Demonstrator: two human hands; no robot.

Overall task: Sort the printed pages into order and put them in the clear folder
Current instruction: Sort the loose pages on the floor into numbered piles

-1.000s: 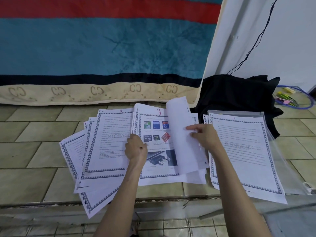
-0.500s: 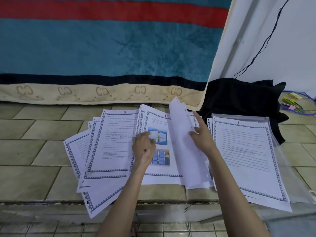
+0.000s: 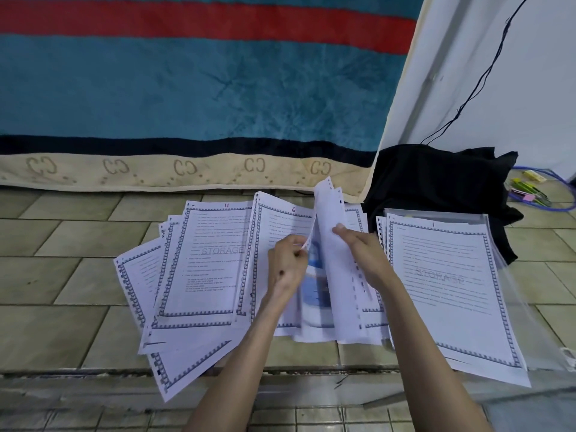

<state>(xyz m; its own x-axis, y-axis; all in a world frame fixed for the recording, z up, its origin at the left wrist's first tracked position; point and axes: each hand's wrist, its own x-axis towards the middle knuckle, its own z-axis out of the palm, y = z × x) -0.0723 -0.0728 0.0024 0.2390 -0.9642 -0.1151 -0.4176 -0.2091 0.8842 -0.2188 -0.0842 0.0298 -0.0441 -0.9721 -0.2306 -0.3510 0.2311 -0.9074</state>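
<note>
Printed pages with blue borders lie on the tiled floor in three groups. A fanned pile (image 3: 199, 275) on the left shows a page numbered 11 on top. In the middle pile (image 3: 274, 226) a page numbered 6 is exposed. My left hand (image 3: 288, 263) pinches the edge of a picture page that stands half turned. My right hand (image 3: 358, 247) holds several turned pages (image 3: 328, 213) upright. To the right, a page numbered 1 (image 3: 445, 288) lies on the clear folder (image 3: 514, 310).
A blue, red and beige blanket (image 3: 187, 104) hangs behind the pages. A black cloth bundle (image 3: 436, 179) sits at the back right beside a white wall with a dangling black cable (image 3: 486, 73). Small coloured items (image 3: 530, 188) lie far right.
The middle pile has been leafed further: the page numbered 5 with pictures is now being turned over to the right, uncovering page 6. The left hand moved up to pinch it.
</note>
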